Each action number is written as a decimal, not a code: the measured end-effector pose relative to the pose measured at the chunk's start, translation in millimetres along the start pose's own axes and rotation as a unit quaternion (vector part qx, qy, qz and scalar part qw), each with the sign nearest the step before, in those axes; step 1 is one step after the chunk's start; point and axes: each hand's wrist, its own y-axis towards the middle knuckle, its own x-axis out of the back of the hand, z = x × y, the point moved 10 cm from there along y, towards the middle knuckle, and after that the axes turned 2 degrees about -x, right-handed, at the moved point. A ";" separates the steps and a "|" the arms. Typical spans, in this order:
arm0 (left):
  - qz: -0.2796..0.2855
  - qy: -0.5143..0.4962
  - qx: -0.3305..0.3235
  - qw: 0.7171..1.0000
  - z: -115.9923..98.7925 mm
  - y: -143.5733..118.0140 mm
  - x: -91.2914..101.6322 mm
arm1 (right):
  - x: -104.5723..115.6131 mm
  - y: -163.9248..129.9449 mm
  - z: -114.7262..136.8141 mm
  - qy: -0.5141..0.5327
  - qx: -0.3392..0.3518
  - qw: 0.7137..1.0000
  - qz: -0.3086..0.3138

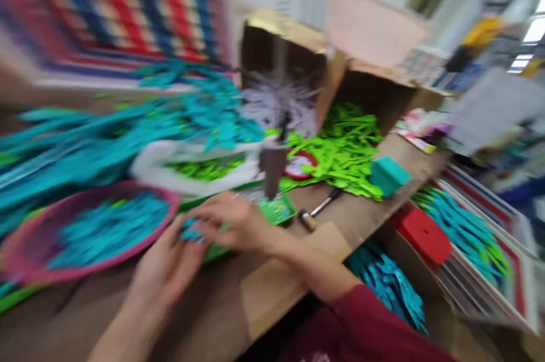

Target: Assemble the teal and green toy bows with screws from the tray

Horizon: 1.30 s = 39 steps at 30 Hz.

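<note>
In the middle of the view my two hands meet over the table, blurred by motion. My left hand [164,262] is closed around a small teal piece [191,230]; its exact kind is too smeared to tell. My right hand [234,221] comes in from the right with bent fingers pressed to the same piece. Just left of them stands a pink basin [172,197] with many teal pieces [114,226] in it. A green tray [289,211] with small bits lies behind my right hand, partly hidden by it.
A dark upright tool [275,166] stands at the tray. Behind are a white bag [149,160] of green pieces, a teal heap [204,106] and bright green strips [340,158] spilling from a cardboard box [361,87]. A hammer-like tool [313,214] and a red stool [423,234] are rightward.
</note>
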 end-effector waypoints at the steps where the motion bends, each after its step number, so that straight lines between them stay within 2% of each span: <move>1: -0.043 -0.019 -0.012 0.999 -5.6 -1.9 14.8 | 7.9 -0.6 -6.9 0.022 -0.008 1.000 -0.020; 2: -0.069 -0.033 -0.021 0.997 -11.2 -2.7 24.9 | 18.4 -1.4 -20.2 0.034 -0.036 0.997 -0.060; 3: -0.073 -0.049 -0.021 0.996 -15.4 -2.4 29.3 | 22.1 -1.9 -32.7 0.033 -0.056 0.995 -0.073; 5: -0.043 -0.073 -0.044 0.995 -28.0 -1.3 28.9 | 10.6 -2.7 -54.1 -0.009 -0.092 0.995 -0.019; 8: -0.015 -0.058 -0.150 0.987 -53.0 -4.2 31.1 | -20.1 -9.3 -73.9 -0.108 -0.122 0.981 0.109; 10: -0.015 -0.021 -0.229 0.973 -65.2 -6.8 35.7 | -36.8 -11.7 -80.0 -0.138 -0.120 0.970 0.162; 12: -0.015 0.007 -0.277 0.961 -68.6 -6.6 39.5 | -48.6 -9.4 -82.6 -0.140 -0.105 0.967 0.187; 18: -0.001 0.052 -0.326 0.944 -64.3 -4.2 40.3 | -67.0 0.1 -80.7 -0.152 -0.047 0.958 0.238; 21: -0.009 0.063 -0.338 0.939 -65.0 -5.2 41.7 | -71.4 0.5 -81.5 -0.164 -0.044 0.952 0.256; 28: -0.047 0.068 -0.329 0.941 -64.0 -0.8 50.8 | -75.7 12.3 -91.9 -0.162 -0.080 0.958 0.222; 35: -0.082 0.078 -0.341 0.933 -67.4 -1.2 58.7 | -58.1 12.7 -101.6 -0.138 -0.104 0.975 0.141; 39: -0.083 0.091 -0.348 0.929 -66.3 -1.0 59.3 | -56.8 14.1 -102.3 -0.119 -0.104 0.980 0.121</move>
